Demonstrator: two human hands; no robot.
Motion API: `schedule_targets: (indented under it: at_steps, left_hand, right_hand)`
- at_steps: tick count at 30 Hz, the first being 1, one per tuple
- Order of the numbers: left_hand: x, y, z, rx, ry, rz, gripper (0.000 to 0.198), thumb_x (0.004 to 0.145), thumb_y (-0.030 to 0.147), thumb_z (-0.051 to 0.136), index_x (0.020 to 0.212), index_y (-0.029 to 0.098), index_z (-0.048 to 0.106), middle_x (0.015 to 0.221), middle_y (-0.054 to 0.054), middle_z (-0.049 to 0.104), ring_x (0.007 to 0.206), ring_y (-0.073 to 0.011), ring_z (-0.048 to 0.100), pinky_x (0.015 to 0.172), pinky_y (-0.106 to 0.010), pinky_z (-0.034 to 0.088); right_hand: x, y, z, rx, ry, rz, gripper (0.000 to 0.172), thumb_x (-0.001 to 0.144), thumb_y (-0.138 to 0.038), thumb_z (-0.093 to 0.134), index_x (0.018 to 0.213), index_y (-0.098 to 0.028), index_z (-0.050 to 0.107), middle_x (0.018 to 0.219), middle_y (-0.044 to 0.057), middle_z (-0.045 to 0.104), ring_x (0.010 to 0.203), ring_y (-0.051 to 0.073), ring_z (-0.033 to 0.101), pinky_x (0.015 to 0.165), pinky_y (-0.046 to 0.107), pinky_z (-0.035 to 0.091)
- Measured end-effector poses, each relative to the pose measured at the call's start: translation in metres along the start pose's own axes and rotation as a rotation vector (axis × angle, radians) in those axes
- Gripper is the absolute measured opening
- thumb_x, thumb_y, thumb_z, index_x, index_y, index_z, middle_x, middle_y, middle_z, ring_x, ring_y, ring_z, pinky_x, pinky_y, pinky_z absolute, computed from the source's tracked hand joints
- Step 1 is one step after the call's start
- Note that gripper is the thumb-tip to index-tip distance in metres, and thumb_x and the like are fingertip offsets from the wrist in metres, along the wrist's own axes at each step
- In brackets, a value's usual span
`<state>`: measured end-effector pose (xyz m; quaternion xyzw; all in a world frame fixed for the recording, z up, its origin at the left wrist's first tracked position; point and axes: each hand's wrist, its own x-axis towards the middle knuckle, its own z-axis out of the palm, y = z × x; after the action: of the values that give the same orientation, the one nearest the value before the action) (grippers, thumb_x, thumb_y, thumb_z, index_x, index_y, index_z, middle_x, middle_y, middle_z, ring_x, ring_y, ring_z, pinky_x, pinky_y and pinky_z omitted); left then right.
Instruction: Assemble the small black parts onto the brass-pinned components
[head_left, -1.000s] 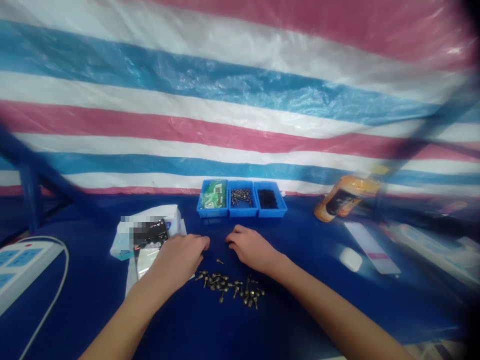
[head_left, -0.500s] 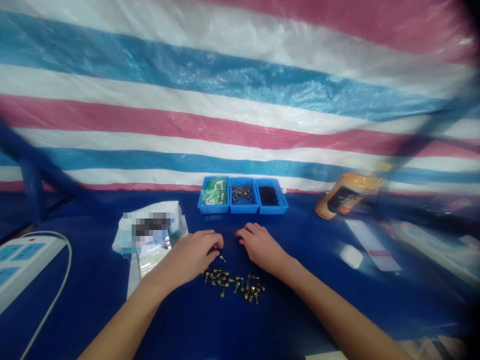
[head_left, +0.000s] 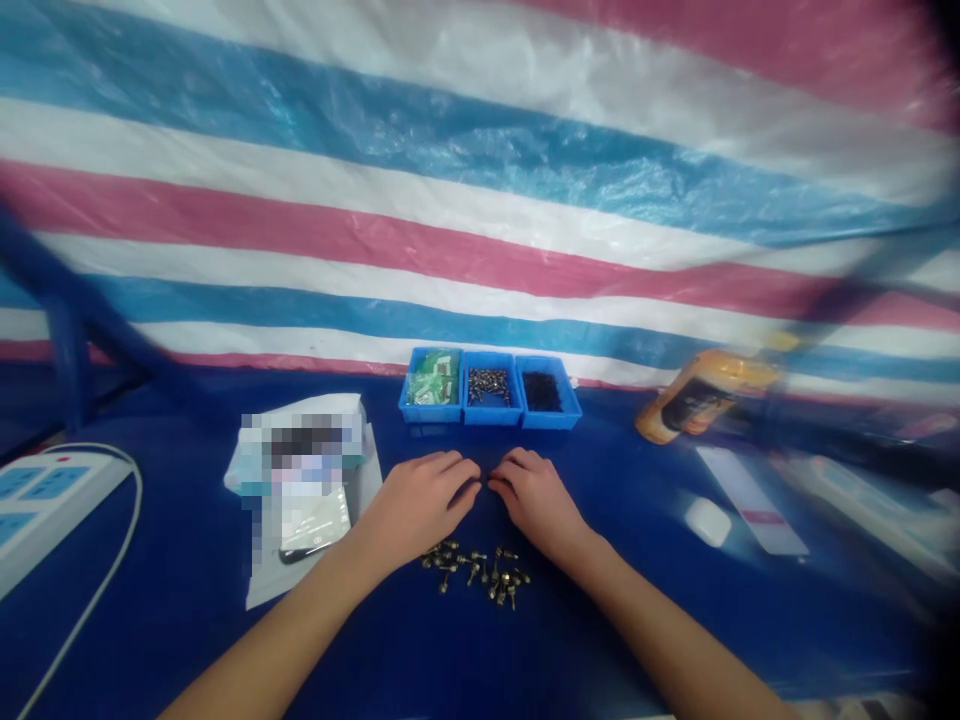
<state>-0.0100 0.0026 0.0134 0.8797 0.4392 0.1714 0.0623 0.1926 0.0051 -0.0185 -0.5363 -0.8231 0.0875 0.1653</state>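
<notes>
My left hand [head_left: 416, 505] and my right hand [head_left: 536, 497] rest palm down, fingers curled, with their fingertips almost meeting. Just below them lies a loose heap of brass-coloured screws [head_left: 476, 575], close to both hands. Whether either hand has a screw under it is hidden. Beyond my fingers stand three joined blue bins: one with green packets [head_left: 430, 386], one with screws [head_left: 491, 388] and one with small black parts [head_left: 549, 393]. To my left hand's left, a phone [head_left: 313, 525] lies on a white package [head_left: 300, 440] with blurred printing.
A white power strip [head_left: 45, 497] with its cable lies at far left on the blue table surface [head_left: 180, 600]. At right are an orange bottle on its side [head_left: 701, 397], a white mouse [head_left: 707, 522] and a white card [head_left: 750, 500]. A striped tarp [head_left: 480, 200] forms the back wall.
Both hands have slid inward until their fingertips nearly meet. The left end of the screw heap has drawn in, and the single loose screw no longer shows. The whole view has shifted slightly.
</notes>
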Motion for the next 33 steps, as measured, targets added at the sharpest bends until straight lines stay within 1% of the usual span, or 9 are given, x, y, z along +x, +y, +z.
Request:
schedule_targets:
  at_steps: [4,8,12,15,17,20,24,27,33]
  left_hand:
    - [0.0,-0.002,-0.001,-0.042,0.01,-0.02,0.022,0.098,0.029,0.043,0.101,0.024,0.064,0.093,-0.002,0.067,0.088,-0.0195,0.064,0.078,-0.031,0.045]
    - [0.001,-0.001,-0.002,-0.073,-0.01,-0.025,0.021,0.098,0.029,0.043,0.1,0.024,0.063,0.094,-0.002,0.067,0.088,-0.0195,0.064,0.079,-0.032,0.045]
    - [0.002,0.0,0.0,-0.095,-0.017,-0.038,0.02,0.097,0.027,0.044,0.1,0.025,0.064,0.093,-0.002,0.067,0.087,-0.0192,0.064,0.077,-0.031,0.045]
    - [0.001,0.0,0.0,-0.1,-0.02,-0.056,0.021,0.098,0.028,0.043,0.102,0.025,0.064,0.093,-0.002,0.067,0.088,-0.0199,0.063,0.078,-0.032,0.045]
    - [0.001,0.0,-0.001,-0.108,-0.023,-0.063,0.024,0.099,0.03,0.042,0.101,0.025,0.065,0.093,-0.002,0.067,0.088,-0.02,0.063,0.078,-0.032,0.045]
    - [0.001,0.001,-0.004,-0.142,-0.021,-0.077,0.029,0.1,0.034,0.039,0.098,0.024,0.066,0.091,-0.003,0.067,0.086,-0.0197,0.063,0.077,-0.031,0.045]
    - [0.0,0.002,-0.006,-0.213,-0.042,-0.093,0.029,0.1,0.036,0.04,0.096,0.025,0.066,0.091,-0.002,0.066,0.085,-0.0194,0.063,0.076,-0.031,0.045]
    - [0.001,0.003,-0.005,-0.292,-0.067,-0.104,0.028,0.1,0.036,0.041,0.094,0.025,0.066,0.09,0.0,0.066,0.083,-0.0181,0.063,0.075,-0.029,0.044]
    - [0.004,0.003,-0.007,-0.483,-0.084,-0.162,0.026,0.098,0.039,0.046,0.092,0.026,0.068,0.086,0.001,0.069,0.08,-0.0169,0.063,0.071,-0.027,0.042]
  right_hand:
    - [0.0,-0.002,-0.002,-0.04,-0.018,-0.047,0.009,0.095,-0.027,0.059,0.096,-0.02,0.065,0.1,0.005,0.063,0.096,0.022,0.057,0.078,0.034,0.038]
    - [-0.001,-0.003,-0.004,-0.06,-0.033,-0.147,0.006,0.096,-0.024,0.059,0.095,-0.019,0.062,0.096,0.005,0.064,0.093,0.021,0.056,0.077,0.033,0.037]
    - [0.0,-0.005,-0.004,-0.048,-0.041,-0.247,0.01,0.098,-0.022,0.055,0.093,-0.017,0.061,0.091,0.006,0.065,0.088,0.02,0.056,0.077,0.033,0.039]
    - [0.001,-0.006,-0.006,0.017,-0.036,-0.289,0.009,0.097,-0.022,0.055,0.092,-0.017,0.06,0.09,0.006,0.066,0.086,0.019,0.058,0.077,0.033,0.041]
    - [0.001,-0.006,-0.007,0.084,-0.012,-0.295,0.006,0.096,-0.022,0.057,0.093,-0.017,0.06,0.089,0.005,0.067,0.084,0.019,0.059,0.078,0.032,0.043]
    - [0.0,-0.005,-0.009,0.187,0.052,-0.251,0.003,0.094,-0.021,0.059,0.096,-0.019,0.06,0.089,0.003,0.067,0.083,0.018,0.061,0.078,0.031,0.045]
    - [-0.002,-0.005,-0.013,0.353,0.088,-0.195,0.008,0.094,-0.022,0.058,0.101,-0.022,0.06,0.092,0.002,0.067,0.081,0.015,0.064,0.074,0.026,0.049]
    - [-0.003,-0.007,-0.015,0.43,0.094,-0.219,0.013,0.095,-0.023,0.056,0.107,-0.022,0.061,0.093,0.002,0.066,0.081,0.014,0.064,0.074,0.025,0.051]
    - [-0.005,-0.007,-0.016,0.473,0.157,-0.272,0.022,0.095,-0.023,0.056,0.116,-0.023,0.062,0.094,0.003,0.066,0.083,0.014,0.065,0.077,0.026,0.054]
